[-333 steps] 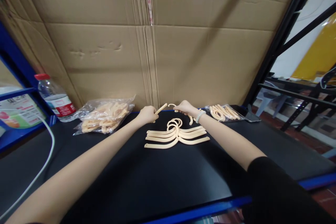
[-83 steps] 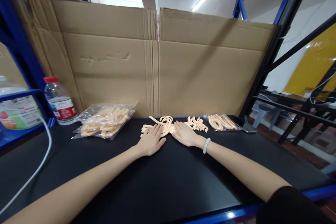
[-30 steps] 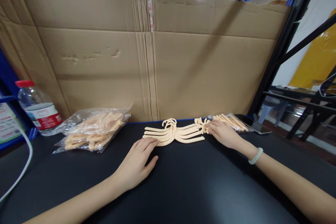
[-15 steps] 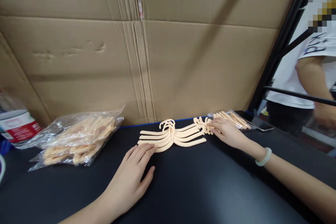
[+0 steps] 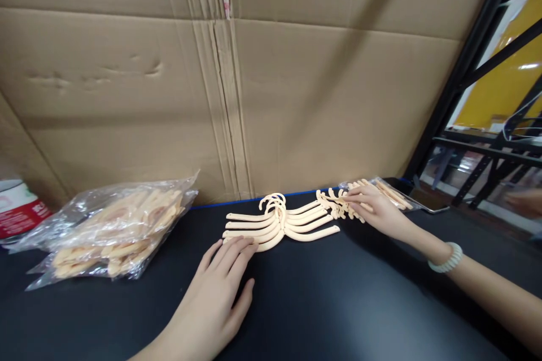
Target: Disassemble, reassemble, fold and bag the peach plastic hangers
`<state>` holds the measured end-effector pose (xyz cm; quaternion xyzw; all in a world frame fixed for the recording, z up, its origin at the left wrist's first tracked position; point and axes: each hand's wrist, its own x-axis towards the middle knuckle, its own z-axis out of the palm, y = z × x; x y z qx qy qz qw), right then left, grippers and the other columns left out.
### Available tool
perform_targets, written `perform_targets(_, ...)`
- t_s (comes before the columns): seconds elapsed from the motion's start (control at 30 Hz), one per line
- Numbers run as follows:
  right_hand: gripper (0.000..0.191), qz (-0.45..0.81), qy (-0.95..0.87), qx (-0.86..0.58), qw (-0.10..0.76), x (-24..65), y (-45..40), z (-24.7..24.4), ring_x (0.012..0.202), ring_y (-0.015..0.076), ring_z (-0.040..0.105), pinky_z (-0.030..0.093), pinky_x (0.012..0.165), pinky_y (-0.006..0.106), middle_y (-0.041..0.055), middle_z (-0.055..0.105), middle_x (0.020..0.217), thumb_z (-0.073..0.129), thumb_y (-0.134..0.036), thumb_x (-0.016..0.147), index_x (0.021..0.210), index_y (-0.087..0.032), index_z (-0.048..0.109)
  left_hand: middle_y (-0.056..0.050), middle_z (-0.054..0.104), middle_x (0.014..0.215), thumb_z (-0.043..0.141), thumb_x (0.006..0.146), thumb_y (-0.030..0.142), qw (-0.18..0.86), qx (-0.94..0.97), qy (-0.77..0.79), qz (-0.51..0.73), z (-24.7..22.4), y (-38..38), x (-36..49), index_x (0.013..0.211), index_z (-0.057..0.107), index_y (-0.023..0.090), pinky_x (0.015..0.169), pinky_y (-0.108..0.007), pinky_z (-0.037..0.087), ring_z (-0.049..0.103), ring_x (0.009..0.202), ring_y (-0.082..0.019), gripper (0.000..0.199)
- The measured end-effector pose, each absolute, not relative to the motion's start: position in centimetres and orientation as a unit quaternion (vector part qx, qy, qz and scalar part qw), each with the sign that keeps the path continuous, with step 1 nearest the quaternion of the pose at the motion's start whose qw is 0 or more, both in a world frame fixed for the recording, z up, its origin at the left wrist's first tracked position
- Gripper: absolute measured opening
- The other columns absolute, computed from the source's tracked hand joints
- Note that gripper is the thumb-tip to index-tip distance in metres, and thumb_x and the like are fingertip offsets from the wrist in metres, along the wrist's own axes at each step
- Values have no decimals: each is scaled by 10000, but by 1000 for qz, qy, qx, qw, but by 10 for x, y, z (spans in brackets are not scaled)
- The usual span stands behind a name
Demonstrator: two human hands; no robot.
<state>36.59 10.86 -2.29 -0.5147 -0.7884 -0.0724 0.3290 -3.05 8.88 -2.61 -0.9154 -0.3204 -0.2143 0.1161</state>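
My left hand (image 5: pixel 212 296), fingers together, thumb apart, over hangers (image 5: pixel 279 224): light touch avoids skewing them. My right hand (image 5: pixel 378 210) at curved pieces (image 5: pixel 332 201); can't tell if pinching.

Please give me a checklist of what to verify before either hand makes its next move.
1. Left hand at the hanger-shaped pieces: ok, fingers over the near left end.
2. Those pieces side by side, curled ends toward the cardboard: ok.
3. Right hand at the small curved pieces: ok, fingers over them.
4. Right grip on one piece: cannot tell, fingers hide it.
5. Left plastic bag apart from the hand: ok.
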Motion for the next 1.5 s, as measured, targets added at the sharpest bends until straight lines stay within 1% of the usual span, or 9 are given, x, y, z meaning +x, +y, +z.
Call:
perform_targets(0.17, 283, -105, -757, -527, 371, 359, 99, -7, 960, 272, 597, 466, 863, 459, 90, 696, 1015, 467, -297, 919, 996, -253, 735, -112, 586, 1300, 467, 884, 190, 85, -911, -332, -227, -25, 88, -29, 1316, 457, 204, 1036, -537, 403, 528, 1220, -295, 432)
perform_targets(0.4, 156, -20, -655, -522, 546, 342, 77, 10, 785, 229, 611, 478, 762, 399, 72, 693, 830, 543, -236, 835, 783, -210, 688, -118, 632, 1230, 473, 886, 246, 56, -911, -330, -241, -21, 87, -26, 1229, 554, 196, 988, -459, 473, 587, 1146, -285, 356)
perform_targets(0.5, 91, 22, -641, -515, 568, 335, 73, 9, 727, 192, 600, 491, 677, 348, 61, 661, 821, 595, -268, 821, 852, -189, 627, -122, 636, 1229, 467, 889, 272, 52, -911, -330, -242, -22, 88, -25, 1207, 571, 190, 987, -445, 479, 596, 1140, -285, 345)
perform_targets(0.63, 245, 105, -628, -490, 595, 329, 73, 8, 756, 173, 601, 503, 669, 317, 45, 621, 848, 639, -327, 800, 991, -181, 593, -141, 627, 1241, 456, 899, 295, 54, -909, -332, -246, -22, 90, -24, 1212, 565, 165, 1004, -462, 464, 585, 1158, -291, 356)
perform_targets(0.8, 294, 243, -591, -474, 606, 323, 73, 4, 554, 118, 516, 460, 524, 271, -14, 550, 678, 617, -390, 812, 1000, -165, 600, -131, 644, 1202, 450, 903, 288, 49, -908, -331, -251, -21, 90, -23, 1181, 581, 175, 980, -463, 477, 599, 1125, -285, 327)
perform_targets(0.93, 176, 366, -557, -450, 595, 314, 67, 3, 579, 106, 537, 510, 589, 271, -17, 544, 664, 649, -330, 780, 827, -169, 594, -111, 655, 1181, 457, 898, 286, 45, -907, -329, -257, -21, 89, -23, 1150, 603, 201, 955, -463, 488, 606, 1103, -285, 303)
perform_targets(1.1, 178, 460, -521, -429, 577, 309, 63, 0, 657, 109, 598, 565, 717, 299, 7, 596, 757, 709, -289, 754, 806, -173, 585, -104, 644, 1184, 455, 908, 263, 38, -912, -322, -252, -23, 90, -23, 1167, 600, 210, 947, -445, 491, 602, 1101, -275, 301)
perform_targets(1.3, 272, 493, -502, -425, 570, 314, 67, -9, 735, 146, 667, 598, 762, 320, 16, 630, 766, 803, -256, 670, 719, -185, 545, -97, 632, 1223, 467, 916, 251, 40, -908, -333, -252, -25, 90, -26, 1213, 587, 211, 959, -447, 484, 595, 1121, -269, 324)
perform_targets(1.5, 231, 497, -506, -434, 555, 315, 69, -18, 718, 139, 661, 614, 767, 330, 34, 650, 808, 812, -266, 672, 787, -162, 640, -87, 672, 1154, 461, 919, 287, 10, -901, -347, -260, -25, 94, -27, 1156, 628, 219, 938, -435, 503, 626, 1055, -258, 298)
